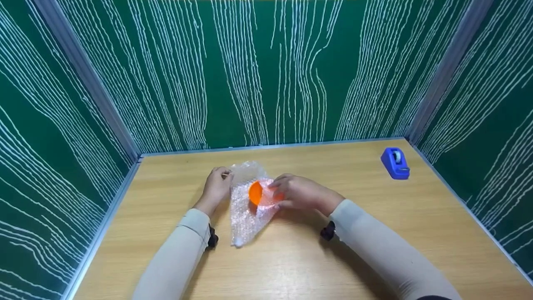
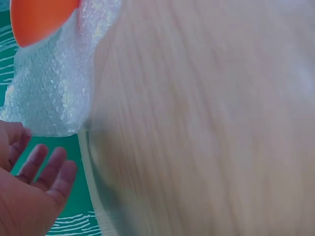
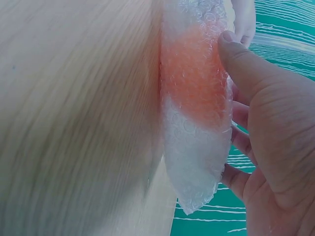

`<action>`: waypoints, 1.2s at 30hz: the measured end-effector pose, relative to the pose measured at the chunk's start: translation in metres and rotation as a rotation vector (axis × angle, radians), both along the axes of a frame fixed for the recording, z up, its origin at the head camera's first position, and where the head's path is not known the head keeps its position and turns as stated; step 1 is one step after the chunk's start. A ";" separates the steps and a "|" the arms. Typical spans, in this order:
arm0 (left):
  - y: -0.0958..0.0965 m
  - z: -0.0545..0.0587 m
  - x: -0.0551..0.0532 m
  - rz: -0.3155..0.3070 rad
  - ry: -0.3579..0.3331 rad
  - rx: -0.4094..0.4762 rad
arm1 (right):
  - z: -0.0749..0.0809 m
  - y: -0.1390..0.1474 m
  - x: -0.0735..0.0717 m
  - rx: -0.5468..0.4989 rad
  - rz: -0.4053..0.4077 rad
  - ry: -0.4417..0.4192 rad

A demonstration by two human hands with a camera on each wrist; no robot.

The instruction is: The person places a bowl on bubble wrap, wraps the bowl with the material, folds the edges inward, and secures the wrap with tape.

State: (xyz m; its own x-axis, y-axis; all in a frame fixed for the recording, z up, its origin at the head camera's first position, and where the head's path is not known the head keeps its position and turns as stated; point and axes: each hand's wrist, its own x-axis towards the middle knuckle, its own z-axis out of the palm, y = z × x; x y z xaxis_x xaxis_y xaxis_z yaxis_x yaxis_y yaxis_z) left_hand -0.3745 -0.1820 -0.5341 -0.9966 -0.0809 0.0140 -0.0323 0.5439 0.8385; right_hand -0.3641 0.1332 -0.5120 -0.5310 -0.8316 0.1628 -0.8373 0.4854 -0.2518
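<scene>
A sheet of clear bubble wrap (image 1: pixel 243 223) is on the wooden table, with an orange bowl-like piece (image 1: pixel 255 193) on it. One flap of the wrap is folded over the bowl's right side, so the orange shows through the bubbles (image 3: pixel 194 73). My right hand (image 1: pixel 300 192) holds that flap against the bowl, thumb on the near side and fingers behind. At the wrap's upper left edge, my left hand (image 1: pixel 217 185) pinches the sheet between thumb and forefinger, its other fingers (image 2: pixel 51 169) loosely spread. The bowl's left part stays uncovered.
A blue tape dispenser (image 1: pixel 395 163) with a roll of tape stands at the table's back right. Green panels (image 1: pixel 291 75) with white wavy lines enclose the table (image 1: pixel 291 258) at the back and both sides, joined by grey metal posts.
</scene>
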 end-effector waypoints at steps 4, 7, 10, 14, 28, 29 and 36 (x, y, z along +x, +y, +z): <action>0.001 0.006 0.005 -0.029 0.019 0.010 | 0.001 -0.001 0.000 -0.003 0.000 -0.004; 0.004 0.010 0.009 -0.055 0.034 0.025 | 0.001 -0.002 0.000 -0.005 0.014 0.005; 0.008 0.014 0.013 -0.070 0.037 0.045 | 0.002 -0.003 -0.001 -0.001 0.022 0.013; 0.014 0.019 0.018 -0.089 0.053 0.031 | 0.002 -0.004 -0.001 0.008 0.008 0.004; 0.042 0.031 0.036 -0.250 0.101 -0.080 | 0.005 -0.004 0.000 0.006 -0.030 -0.013; 0.044 0.031 0.038 -0.269 0.102 -0.093 | 0.005 -0.004 0.000 0.008 -0.036 -0.014; 0.055 0.029 0.047 -0.360 0.073 -0.146 | 0.006 -0.003 0.002 -0.003 -0.028 -0.008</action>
